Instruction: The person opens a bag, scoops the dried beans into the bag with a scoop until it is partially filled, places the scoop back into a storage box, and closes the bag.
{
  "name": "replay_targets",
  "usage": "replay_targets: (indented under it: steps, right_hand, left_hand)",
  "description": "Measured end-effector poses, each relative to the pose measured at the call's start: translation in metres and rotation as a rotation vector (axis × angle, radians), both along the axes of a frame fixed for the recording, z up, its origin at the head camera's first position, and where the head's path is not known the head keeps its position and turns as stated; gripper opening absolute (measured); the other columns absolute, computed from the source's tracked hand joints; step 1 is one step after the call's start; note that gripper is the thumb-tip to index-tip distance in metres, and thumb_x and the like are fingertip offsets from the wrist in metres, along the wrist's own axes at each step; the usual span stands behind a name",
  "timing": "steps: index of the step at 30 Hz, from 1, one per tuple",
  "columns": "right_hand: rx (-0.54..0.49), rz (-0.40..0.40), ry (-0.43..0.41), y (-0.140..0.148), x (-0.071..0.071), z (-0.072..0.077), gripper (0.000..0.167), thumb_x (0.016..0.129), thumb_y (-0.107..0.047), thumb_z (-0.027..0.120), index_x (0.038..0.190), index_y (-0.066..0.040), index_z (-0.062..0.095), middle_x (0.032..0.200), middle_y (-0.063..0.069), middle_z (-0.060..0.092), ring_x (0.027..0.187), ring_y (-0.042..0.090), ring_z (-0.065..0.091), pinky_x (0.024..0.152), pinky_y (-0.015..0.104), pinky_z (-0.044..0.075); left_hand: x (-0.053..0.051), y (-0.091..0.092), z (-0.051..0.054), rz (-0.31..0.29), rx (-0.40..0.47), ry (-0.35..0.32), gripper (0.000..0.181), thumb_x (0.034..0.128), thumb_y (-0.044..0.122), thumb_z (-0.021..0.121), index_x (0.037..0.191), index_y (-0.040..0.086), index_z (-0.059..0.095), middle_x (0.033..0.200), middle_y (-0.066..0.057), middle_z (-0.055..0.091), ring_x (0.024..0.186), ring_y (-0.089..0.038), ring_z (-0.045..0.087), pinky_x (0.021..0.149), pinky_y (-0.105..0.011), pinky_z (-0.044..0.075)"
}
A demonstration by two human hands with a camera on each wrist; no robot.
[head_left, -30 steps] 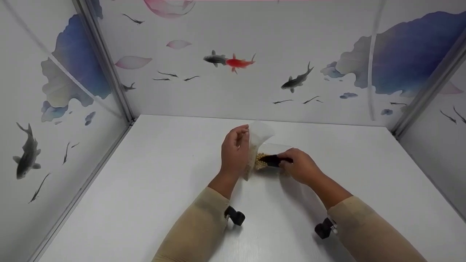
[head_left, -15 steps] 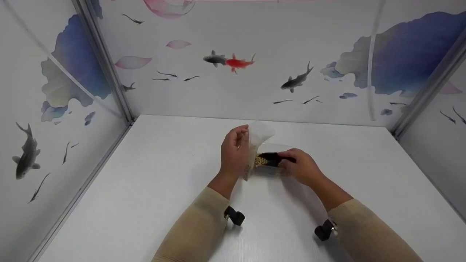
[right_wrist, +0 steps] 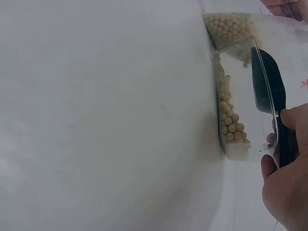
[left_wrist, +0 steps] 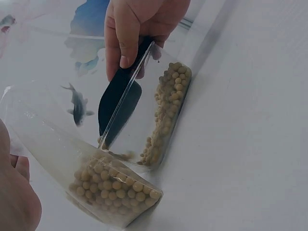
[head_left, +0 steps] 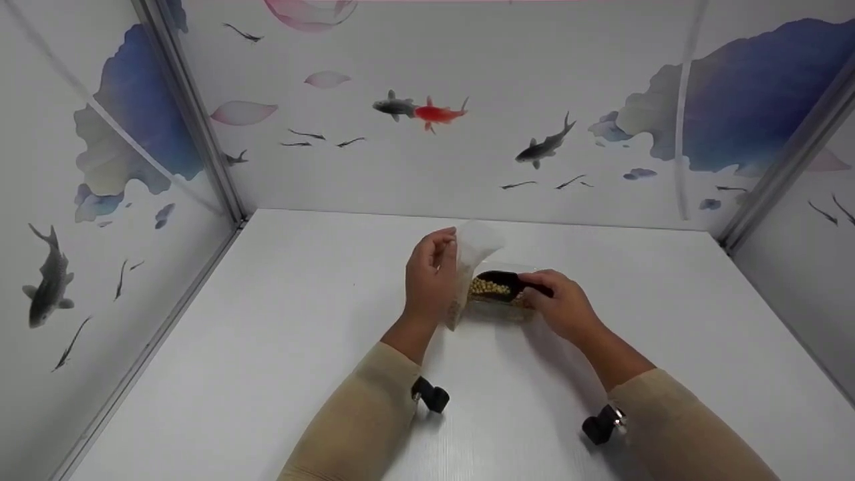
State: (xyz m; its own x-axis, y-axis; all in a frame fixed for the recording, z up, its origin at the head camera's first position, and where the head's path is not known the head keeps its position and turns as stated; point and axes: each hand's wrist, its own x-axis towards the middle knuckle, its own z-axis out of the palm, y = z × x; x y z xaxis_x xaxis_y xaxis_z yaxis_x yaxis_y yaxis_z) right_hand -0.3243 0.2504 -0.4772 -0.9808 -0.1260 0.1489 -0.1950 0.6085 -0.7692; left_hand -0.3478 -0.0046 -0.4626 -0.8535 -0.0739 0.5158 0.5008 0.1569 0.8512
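My left hand (head_left: 431, 277) holds the upper left side of a clear plastic bag (head_left: 475, 246). Soybeans fill the bottom of this bag, plain in the left wrist view. Gripped by its handle in my right hand (head_left: 564, 304) is a black scoop (left_wrist: 115, 108), with a load of soybeans (head_left: 489, 287) in it in the head view. The scoop is over a clear plastic box (right_wrist: 240, 151), its tip near the bag's mouth. Loose soybeans (left_wrist: 168, 108) lie along the box's bottom. The bag stands against the box's left end. My left fingertips are partly hidden in the wrist views.
Both things stand on a white table (head_left: 300, 334). White panels (head_left: 467, 174) printed with fish and petals enclose it at the back and sides, with metal posts (head_left: 194, 120) at the corners. A small black camera (head_left: 433, 396) sits on each sleeve.
The scoop has come out of the bag's mouth and moved right, over the box, now carrying soybeans. My right hand has shifted slightly right. My left hand has stayed in place on the bag.
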Motion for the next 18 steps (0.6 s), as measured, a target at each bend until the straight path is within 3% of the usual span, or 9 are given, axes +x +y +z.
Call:
replay_targets:
  steps: [5,13,18]
  right_hand:
    - [-0.009,-0.001,-0.020,0.004,0.001,0.002,0.036,0.111,-0.020,0.060,0.145,-0.014,0.067,0.148,0.012,0.062,0.135,0.031,0.061,0.103,0.041,0.055]
    - [-0.002,-0.025,-0.010,0.008,0.004,0.011,0.035,0.111,-0.021,0.061,0.145,-0.015,0.068,0.145,0.011,0.064,0.136,0.031,0.060,0.106,0.044,0.054]
    - [0.024,-0.031,0.029,0.014,0.003,0.019,0.035,0.111,-0.022,0.060,0.145,-0.014,0.068,0.142,0.011,0.065,0.132,0.029,0.062,0.100,0.032,0.054]
  left_hand:
    - [0.001,0.000,0.000,-0.004,0.001,-0.007,0.023,0.1135,0.025,0.055,0.130,0.013,0.066,0.144,0.001,0.066,0.132,-0.015,0.063,0.113,-0.036,0.055]
    - [0.002,0.000,-0.001,-0.001,-0.001,-0.003,0.023,0.1136,0.026,0.055,0.130,0.013,0.065,0.145,0.002,0.066,0.133,-0.014,0.062,0.113,-0.035,0.055]
    - [0.001,0.000,0.000,-0.007,-0.002,0.003,0.024,0.1138,0.027,0.054,0.129,0.012,0.066,0.144,0.002,0.066,0.134,-0.015,0.062,0.113,-0.035,0.055]
